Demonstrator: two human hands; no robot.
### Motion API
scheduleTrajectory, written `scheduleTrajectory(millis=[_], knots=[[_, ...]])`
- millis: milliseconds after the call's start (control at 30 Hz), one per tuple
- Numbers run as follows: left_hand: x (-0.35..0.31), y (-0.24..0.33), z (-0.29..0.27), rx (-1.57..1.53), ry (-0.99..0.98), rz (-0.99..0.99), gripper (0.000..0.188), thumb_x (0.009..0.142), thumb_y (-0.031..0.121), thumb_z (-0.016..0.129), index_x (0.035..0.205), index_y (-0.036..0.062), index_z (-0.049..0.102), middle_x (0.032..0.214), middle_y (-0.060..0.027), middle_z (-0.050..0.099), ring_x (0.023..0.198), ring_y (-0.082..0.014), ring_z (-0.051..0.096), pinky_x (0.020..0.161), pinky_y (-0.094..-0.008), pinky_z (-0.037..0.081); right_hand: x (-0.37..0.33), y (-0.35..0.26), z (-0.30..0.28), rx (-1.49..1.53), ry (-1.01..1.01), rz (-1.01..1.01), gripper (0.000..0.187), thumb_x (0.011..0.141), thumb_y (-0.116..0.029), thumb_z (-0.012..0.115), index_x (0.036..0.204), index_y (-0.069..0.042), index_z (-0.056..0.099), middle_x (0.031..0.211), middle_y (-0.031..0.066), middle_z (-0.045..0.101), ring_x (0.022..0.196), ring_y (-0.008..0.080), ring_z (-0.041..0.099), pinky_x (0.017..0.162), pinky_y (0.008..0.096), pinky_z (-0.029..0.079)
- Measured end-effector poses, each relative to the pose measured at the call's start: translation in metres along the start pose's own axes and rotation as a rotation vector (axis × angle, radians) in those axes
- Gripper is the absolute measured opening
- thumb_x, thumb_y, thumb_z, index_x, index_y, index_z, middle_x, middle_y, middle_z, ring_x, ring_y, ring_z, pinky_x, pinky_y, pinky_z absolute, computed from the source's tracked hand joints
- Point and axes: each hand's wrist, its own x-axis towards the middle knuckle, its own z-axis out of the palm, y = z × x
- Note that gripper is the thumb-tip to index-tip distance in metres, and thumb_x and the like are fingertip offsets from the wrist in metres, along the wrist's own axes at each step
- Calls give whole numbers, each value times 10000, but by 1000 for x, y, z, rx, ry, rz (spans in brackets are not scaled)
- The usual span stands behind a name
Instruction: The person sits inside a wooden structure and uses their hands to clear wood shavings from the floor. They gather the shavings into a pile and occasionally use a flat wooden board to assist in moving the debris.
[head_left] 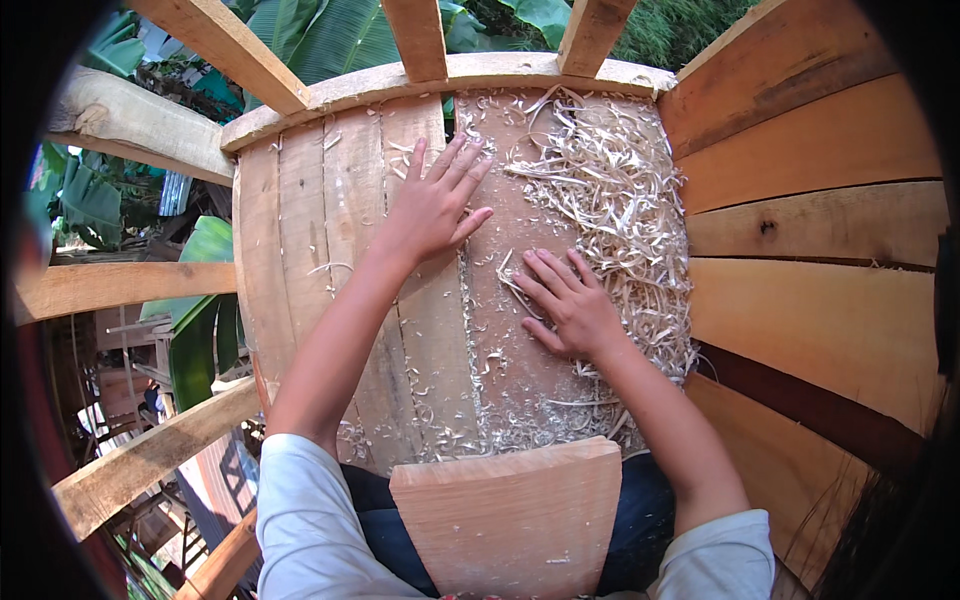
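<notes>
My left hand [437, 203] lies flat with fingers spread on a platform of wooden planks [300, 240], near its far edge. My right hand [565, 300] also rests palm down on the planks, fingers together, at the edge of a heap of pale wood shavings [620, 200] that covers the right part of the platform. Neither hand holds anything. A short, smooth board [507, 515] lies across my lap at the near edge of the platform. Fine shavings are scattered between the hands and down toward this board.
A wall of horizontal boards [810, 220] rises on the right. Wooden beams [130, 285] frame the left side, with a drop to the ground and green leaves [330, 40] beyond. More beams [420, 35] run off from the far curved edge.
</notes>
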Motion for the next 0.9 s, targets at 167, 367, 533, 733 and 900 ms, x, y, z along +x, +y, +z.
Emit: scheduleTrajectory(millis=[167, 367, 533, 733, 900], knots=[[3, 10, 16, 11, -81, -78, 698, 972, 562, 460, 1498, 105, 406, 1558, -91, 397, 1487, -268, 285, 1207, -592, 115, 2, -2, -1, -13, 9, -13, 605, 906, -462, 588, 1428, -169, 499, 1534, 87, 434, 1427, 232, 394, 1204, 497, 223], [38, 1, 14, 89, -52, -264, 698, 980, 583, 436, 1499, 116, 410, 1540, -82, 424, 1470, -268, 316, 1181, -608, 167, 1, 1, -2, 10, 6, -11, 622, 899, -436, 615, 1438, -157, 484, 1527, 104, 437, 1424, 261, 395, 1197, 504, 226], [48, 11, 28, 48, 17, -165, 662, 997, 552, 423, 1520, 149, 383, 1567, -78, 389, 1474, -265, 310, 1175, -624, 170, 2, 0, 0, -18, -8, -11, 614, 908, -466, 585, 1435, -167, 489, 1534, 88, 429, 1434, 233, 380, 1207, 499, 216], [52, -12, 35, 133, -70, -423, 604, 1021, 463, 413, 1527, 135, 370, 1594, -88, 346, 1496, -269, 268, 1174, -641, 152, 2, -1, -1, -2, -1, -16, 630, 900, -443, 613, 1449, -166, 477, 1519, 101, 446, 1420, 259, 400, 1199, 504, 225], [43, -3, 28, 75, 80, -459, 572, 978, 342, 511, 1508, 153, 406, 1575, -113, 370, 1475, -281, 310, 1180, -628, 142, 0, 1, 0, 7, -4, -6, 622, 903, -444, 607, 1445, -167, 481, 1519, 100, 447, 1424, 259, 396, 1201, 502, 221]])
